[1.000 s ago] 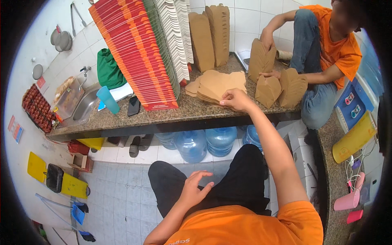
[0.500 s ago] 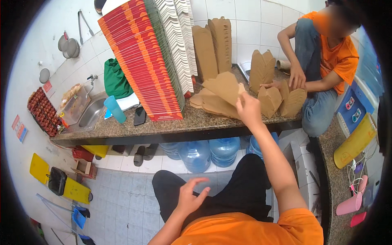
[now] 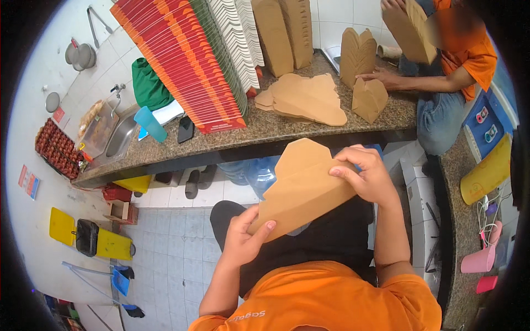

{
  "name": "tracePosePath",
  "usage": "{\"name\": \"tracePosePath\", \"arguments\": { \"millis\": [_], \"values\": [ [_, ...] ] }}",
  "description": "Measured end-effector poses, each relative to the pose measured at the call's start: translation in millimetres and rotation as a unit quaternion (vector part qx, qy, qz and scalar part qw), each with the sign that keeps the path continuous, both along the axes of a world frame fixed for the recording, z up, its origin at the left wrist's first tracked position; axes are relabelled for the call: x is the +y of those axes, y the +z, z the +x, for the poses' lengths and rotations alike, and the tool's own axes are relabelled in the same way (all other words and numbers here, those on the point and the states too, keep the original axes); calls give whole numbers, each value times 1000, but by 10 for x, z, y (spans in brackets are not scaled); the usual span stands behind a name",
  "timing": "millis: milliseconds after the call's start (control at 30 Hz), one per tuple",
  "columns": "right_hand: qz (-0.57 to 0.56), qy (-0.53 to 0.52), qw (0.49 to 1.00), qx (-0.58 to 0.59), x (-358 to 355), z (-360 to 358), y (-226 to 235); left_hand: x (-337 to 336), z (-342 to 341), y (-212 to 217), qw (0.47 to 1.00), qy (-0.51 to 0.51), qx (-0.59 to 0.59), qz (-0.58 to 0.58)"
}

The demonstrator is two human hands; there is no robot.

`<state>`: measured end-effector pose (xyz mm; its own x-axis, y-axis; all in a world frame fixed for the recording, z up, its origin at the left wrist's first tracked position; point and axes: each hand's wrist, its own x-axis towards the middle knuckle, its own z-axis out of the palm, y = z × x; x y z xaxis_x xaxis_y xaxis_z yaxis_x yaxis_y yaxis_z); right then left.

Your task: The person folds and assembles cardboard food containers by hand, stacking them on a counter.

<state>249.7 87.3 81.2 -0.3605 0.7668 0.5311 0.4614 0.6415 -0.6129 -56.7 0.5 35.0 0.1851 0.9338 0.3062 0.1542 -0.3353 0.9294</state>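
Observation:
A flat brown cardboard takeout box (image 3: 303, 179) is stretched between my two hands above my lap. My left hand (image 3: 244, 234) pinches its lower left corner, thumb on top. At the upper right end, my right hand (image 3: 367, 174) grips it with thumb over the near face. Beyond it on the granite counter lies a pile of flat brown boxes (image 3: 306, 99). Just right of that pile stands a single opened brown box (image 3: 369, 99), with a nested stack of opened boxes (image 3: 357, 58) behind it.
A tall leaning stack of red and orange cartons (image 3: 182, 66) stands on the counter (image 3: 210, 144), near a phone (image 3: 185, 129) and teal cup (image 3: 150, 124). At the right a co-worker in an orange shirt (image 3: 466, 63) holds brown boxes (image 3: 409, 33). Blue water bottles (image 3: 259, 174) sit below.
My right hand has brought a flat box from the pile back over my lap, and my left hand has closed on it. The co-worker has lifted some brown boxes off the counter.

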Motion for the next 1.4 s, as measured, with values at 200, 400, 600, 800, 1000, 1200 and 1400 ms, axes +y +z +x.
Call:
{"name": "tracePosePath", "arguments": {
  "millis": [200, 400, 600, 800, 1000, 1200, 1400],
  "values": [
    [48, -74, 996, -23, -102, -170, -26, 4, 20, -202, 996, 82, -13, -21],
    [89, -99, 991, -16, -117, -300, -178, 27, 25, -240, 979, 182, -83, -29],
    [193, -260, 939, 112, 51, -119, 182, 71, -203, -410, 937, 257, -214, -99],
    [478, -175, 846, 157, 660, -123, 474, 53, -390, -587, 927, 313, -193, -70],
    [426, -111, 897, -47, 1291, -309, -372, 4, -269, -655, 956, 278, -89, -21],
    [267, -135, 945, -130, 1993, -157, -1166, -58, -154, -677, 973, 196, -99, -77],
    [227, 25, 973, 9, 819, -738, -741, -70, -31, -619, 985, 165, -38, -37]
  ]
}}
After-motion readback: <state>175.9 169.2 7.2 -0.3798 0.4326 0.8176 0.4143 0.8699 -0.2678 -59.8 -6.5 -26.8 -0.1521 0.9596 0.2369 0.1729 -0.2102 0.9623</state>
